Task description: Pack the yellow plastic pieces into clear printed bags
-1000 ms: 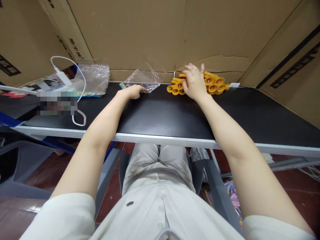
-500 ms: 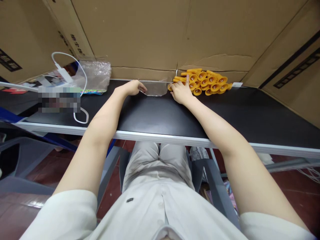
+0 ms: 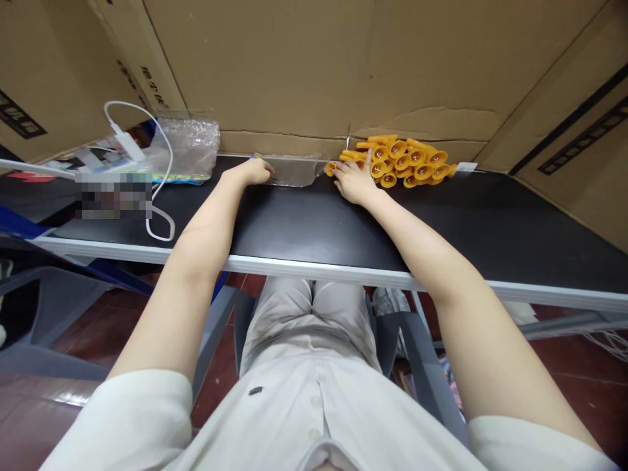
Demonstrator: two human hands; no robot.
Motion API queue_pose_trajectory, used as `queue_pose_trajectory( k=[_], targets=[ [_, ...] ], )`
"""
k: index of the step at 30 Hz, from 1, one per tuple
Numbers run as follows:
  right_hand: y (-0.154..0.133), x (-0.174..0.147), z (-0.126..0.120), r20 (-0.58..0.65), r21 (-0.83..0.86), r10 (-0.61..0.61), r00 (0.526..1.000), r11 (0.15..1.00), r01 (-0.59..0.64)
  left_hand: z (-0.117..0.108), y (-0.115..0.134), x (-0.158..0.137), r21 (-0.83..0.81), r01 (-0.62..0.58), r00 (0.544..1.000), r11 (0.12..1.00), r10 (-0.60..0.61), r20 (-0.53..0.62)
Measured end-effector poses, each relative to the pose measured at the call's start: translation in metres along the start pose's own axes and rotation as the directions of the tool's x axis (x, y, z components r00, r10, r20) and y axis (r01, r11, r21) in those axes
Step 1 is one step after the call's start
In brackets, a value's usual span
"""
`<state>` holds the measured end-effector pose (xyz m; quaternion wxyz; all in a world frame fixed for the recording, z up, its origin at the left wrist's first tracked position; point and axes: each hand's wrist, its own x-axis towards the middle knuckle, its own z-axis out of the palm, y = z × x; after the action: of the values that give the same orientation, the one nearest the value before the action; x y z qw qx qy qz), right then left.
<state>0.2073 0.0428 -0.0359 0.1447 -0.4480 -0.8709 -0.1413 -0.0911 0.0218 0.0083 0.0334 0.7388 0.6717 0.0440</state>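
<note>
Table [image 3: 314, 229] is walled at back and sides by cardboard [image 3: 275, 65], some of it printed in black. Against the back wall, right of centre, yellow pieces [image 3: 417, 160] are heaped, most with round cup ends turned toward the near edge. Left of centre, a stack of clear bags [image 3: 193, 150] is set by the wall, a coloured strip seen along its near edge. Between stack and heap, a single clear bag [image 3: 294, 171] is laid lengthwise at the far edge, its right end just beside the heap.

Left hand [image 3: 255, 171] is placed on the bag's left end, fingers bent together — whether the film is pinched cannot be told. Right hand [image 3: 357, 184] is held at the heap's left end, fingers parted, one raised; the leftmost piece is touched by the fingertips, but a pinch cannot be confirmed.

At far left, a white cable [image 3: 169, 150] is looped from a white plug [image 3: 128, 145]; items below are pixelated. A white tab [image 3: 466, 167] is seen right of the heap.
</note>
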Motion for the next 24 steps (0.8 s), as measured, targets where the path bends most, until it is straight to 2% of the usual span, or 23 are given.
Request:
queue_pose_trajectory(
  k=[2, 13, 20, 24],
  targets=[
    [0.0, 0.001, 0.002, -0.014, 0.012, 0.001, 1.0, 1.0, -0.001, 0.0, 0.001, -0.002, 0.012, 0.033, 0.998, 0.999, -0.034, 0.048],
    [-0.005, -0.008, -0.009, -0.059, 0.029, -0.001, 0.998, 1.0, 0.002, 0.008, -0.013, -0.003, 0.133, 0.178, 0.977, 0.975, -0.191, 0.092],
    [-0.006, -0.008, -0.014, -0.066, 0.081, -0.009, 0.998, 0.997, 0.014, 0.016, -0.025, 0.004, 0.074, 0.148, 0.983, 0.986, -0.155, 0.094],
    [-0.011, -0.01, -0.011, -0.092, 0.07, -0.026, 0.995, 0.997, 0.033, 0.023, -0.038, 0.014, 0.104, 0.096, 0.993, 0.99, -0.101, 0.052]
  ],
)
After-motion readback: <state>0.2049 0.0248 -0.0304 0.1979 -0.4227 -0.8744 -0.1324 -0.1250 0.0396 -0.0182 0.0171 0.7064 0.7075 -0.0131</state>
